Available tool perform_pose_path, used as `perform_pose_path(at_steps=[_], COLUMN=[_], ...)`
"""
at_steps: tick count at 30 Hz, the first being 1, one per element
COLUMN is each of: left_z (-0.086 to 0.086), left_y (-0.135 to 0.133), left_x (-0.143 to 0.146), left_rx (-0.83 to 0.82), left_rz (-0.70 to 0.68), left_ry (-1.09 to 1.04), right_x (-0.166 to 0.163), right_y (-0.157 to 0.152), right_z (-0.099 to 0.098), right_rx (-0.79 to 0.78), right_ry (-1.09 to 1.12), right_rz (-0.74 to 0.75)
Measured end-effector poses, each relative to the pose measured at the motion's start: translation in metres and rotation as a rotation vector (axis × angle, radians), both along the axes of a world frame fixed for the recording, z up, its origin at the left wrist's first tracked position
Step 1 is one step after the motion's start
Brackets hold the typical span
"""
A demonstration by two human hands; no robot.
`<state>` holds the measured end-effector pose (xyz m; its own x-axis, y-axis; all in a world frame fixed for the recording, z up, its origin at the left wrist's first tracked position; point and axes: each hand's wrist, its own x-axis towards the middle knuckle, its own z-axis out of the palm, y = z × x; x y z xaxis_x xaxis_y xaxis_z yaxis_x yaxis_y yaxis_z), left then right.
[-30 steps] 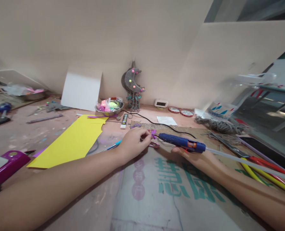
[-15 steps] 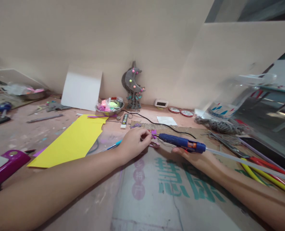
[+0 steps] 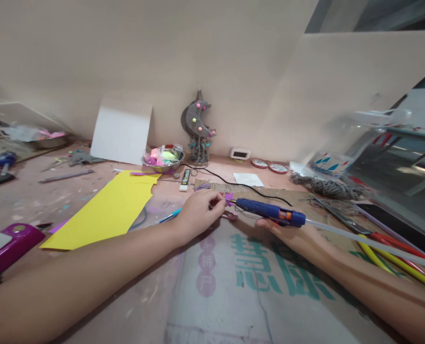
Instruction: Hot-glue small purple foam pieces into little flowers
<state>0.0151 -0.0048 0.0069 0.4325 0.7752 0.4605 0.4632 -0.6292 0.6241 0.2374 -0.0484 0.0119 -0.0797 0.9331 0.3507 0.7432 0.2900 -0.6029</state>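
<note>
In my right hand (image 3: 287,231) is a blue hot glue gun (image 3: 266,211), held sideways with its nozzle pointing left. A long clear glue stick (image 3: 344,231) runs out of its back end. My left hand (image 3: 203,210) is closed in a pinch, with thumb and forefinger together right at the nozzle. A small purple piece (image 3: 229,197) shows just beyond those fingertips; whether they grip it I cannot tell. Under the hands lies a flattened cardboard sheet (image 3: 226,315) with green and pink printing. A pinkish object (image 3: 229,216) rests below the nozzle, partly hidden by my left hand.
Yellow paper (image 3: 104,215) and a magenta stapler-like tool (image 3: 15,248) lie left. Behind stand a bowl of wrapped clay (image 3: 164,167) and a grey moon ornament (image 3: 198,119). Grey yarn (image 3: 327,187), scissors (image 3: 344,220) and a phone (image 3: 395,227) are right. A black cord (image 3: 234,180) crosses behind.
</note>
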Motion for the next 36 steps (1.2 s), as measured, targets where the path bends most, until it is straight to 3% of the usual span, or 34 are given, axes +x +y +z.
perform_pose_path(at_steps=[19, 36], left_z=[-0.003, -0.003], left_y=[0.002, 0.002], left_x=[-0.001, -0.002], left_rx=[-0.094, -0.198], left_rz=[0.016, 0.025], left_ry=[-0.024, -0.098], right_x=[-0.001, -0.004], right_y=[-0.006, -0.006], right_z=[0.009, 0.011], right_rx=[-0.149, -0.169], right_ry=[-0.033, -0.006], right_rz=[-0.058, -0.048])
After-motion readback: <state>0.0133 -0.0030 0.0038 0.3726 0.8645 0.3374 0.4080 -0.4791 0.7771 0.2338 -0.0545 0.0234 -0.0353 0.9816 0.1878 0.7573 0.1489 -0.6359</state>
